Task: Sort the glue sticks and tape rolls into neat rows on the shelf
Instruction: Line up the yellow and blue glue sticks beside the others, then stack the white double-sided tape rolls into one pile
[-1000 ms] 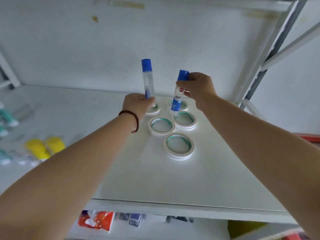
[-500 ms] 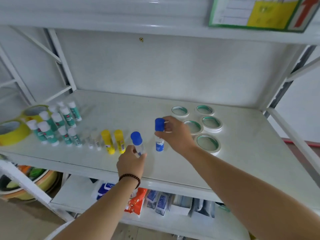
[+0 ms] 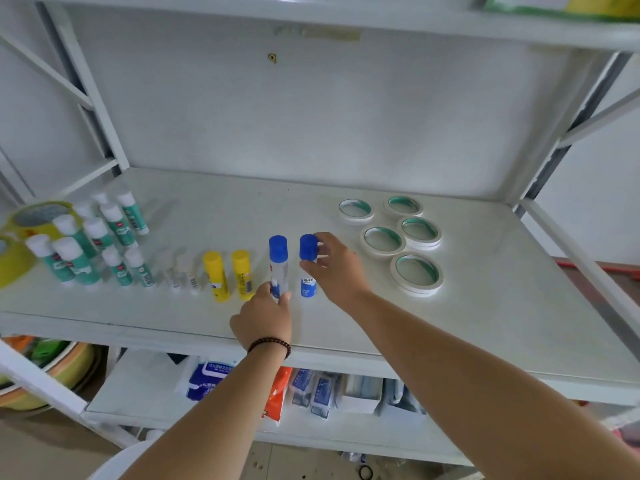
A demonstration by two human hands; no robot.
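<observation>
Fingers of the left hand (image 3: 262, 318) pinch the lower body of a tall blue-capped glue stick (image 3: 278, 265), which stands upright on the white shelf (image 3: 485, 306). The right hand (image 3: 334, 268) pinches the blue cap of a shorter blue-capped glue stick (image 3: 308, 266), thumb and forefinger closed on it; that stick stands just beside the tall one. Left of them stand two yellow glue sticks (image 3: 228, 275), then small clear sticks (image 3: 181, 280), blurred, then a cluster of green-and-white glue sticks (image 3: 93, 244). Yellow tape rolls (image 3: 24, 233) sit at the shelf's far left. Five white tape rolls (image 3: 415, 275) lie flat to the right, apart from the sticks. The lower shelf (image 3: 138, 389) holds packets (image 3: 311, 389) and a blue-and-white pack (image 3: 207, 375).
</observation>
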